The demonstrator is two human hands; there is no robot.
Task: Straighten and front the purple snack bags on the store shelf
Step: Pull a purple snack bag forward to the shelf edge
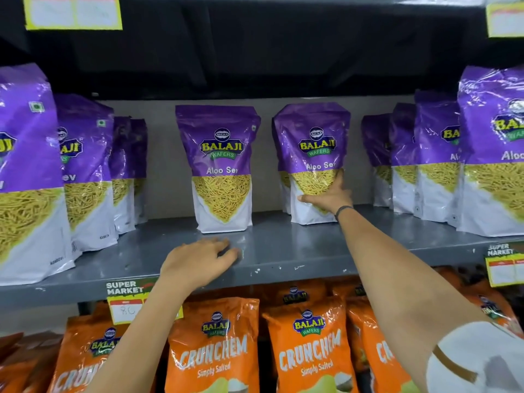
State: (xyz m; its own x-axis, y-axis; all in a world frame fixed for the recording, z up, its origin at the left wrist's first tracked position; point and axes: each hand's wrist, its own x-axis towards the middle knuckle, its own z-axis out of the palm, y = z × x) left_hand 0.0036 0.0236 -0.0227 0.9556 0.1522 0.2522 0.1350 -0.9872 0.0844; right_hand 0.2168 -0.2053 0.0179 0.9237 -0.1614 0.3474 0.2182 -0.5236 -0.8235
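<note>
Purple Aloo Sev bags stand on a grey shelf [283, 251]. One bag [219, 165] stands upright alone at the middle, set back from the front edge. To its right a second bag [313, 143] leans slightly, with another bag close behind it. My right hand [329, 195] grips the lower front of this second bag. On the bare shelf near the front edge my left hand [198, 260] lies flat, fingers loosely together, holding nothing, just in front of the middle bag.
Rows of the same purple bags line the left end [82, 171] and the right end [493, 154] of the shelf, reaching the front edge. Orange Crunchem bags [309, 344] fill the shelf below. Price tags [124, 303] hang from the shelf edge.
</note>
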